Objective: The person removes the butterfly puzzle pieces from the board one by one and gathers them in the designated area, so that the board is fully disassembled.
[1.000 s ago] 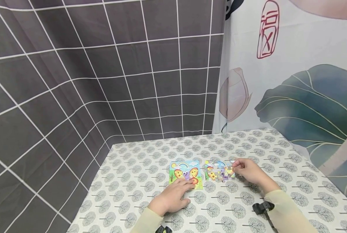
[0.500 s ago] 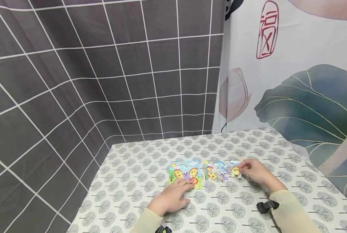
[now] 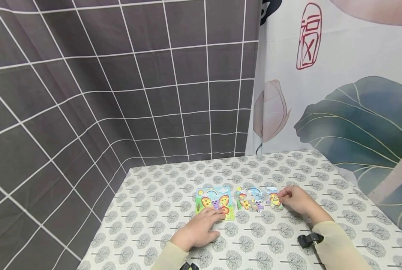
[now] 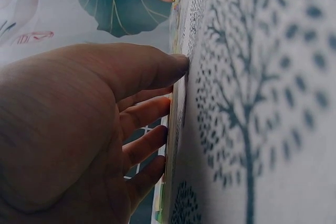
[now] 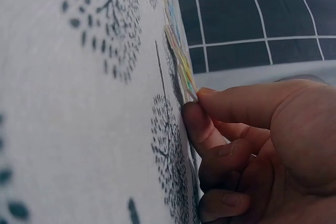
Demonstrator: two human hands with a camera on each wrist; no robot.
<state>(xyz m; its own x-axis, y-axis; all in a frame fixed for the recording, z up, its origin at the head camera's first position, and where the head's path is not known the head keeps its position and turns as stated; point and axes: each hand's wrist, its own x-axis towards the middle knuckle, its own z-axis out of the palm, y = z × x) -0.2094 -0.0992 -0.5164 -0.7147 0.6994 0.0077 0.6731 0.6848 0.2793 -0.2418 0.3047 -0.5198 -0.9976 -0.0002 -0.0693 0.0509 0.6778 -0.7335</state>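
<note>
A butterfly picture board (image 3: pixel 211 194) lies flat on the table, its lower edge partly covered by my left hand (image 3: pixel 202 227). The fingers of that hand rest spread on the board, and its thumb touches the cloth. To the right lie loose jigsaw pieces (image 3: pixel 245 198) showing the same butterfly in broken parts. Between thumb and index finger, my right hand (image 3: pixel 297 200) pinches the edge of a jigsaw piece (image 5: pixel 182 66) with a yellow and orange wing. This piece is tilted, close over the cloth, at the right end of the jigsaw group.
A white cloth (image 3: pixel 174 180) with tree prints covers the table. Behind it hangs a dark curtain (image 3: pixel 187 93) with a white grid, and on the right a pale curtain (image 3: pixel 356 45) with leaf and flower prints.
My right hand has moved right with the pinched jigsaw piece, opening a gap between it and the pieces on the left. The left hand has stayed on the board.
</note>
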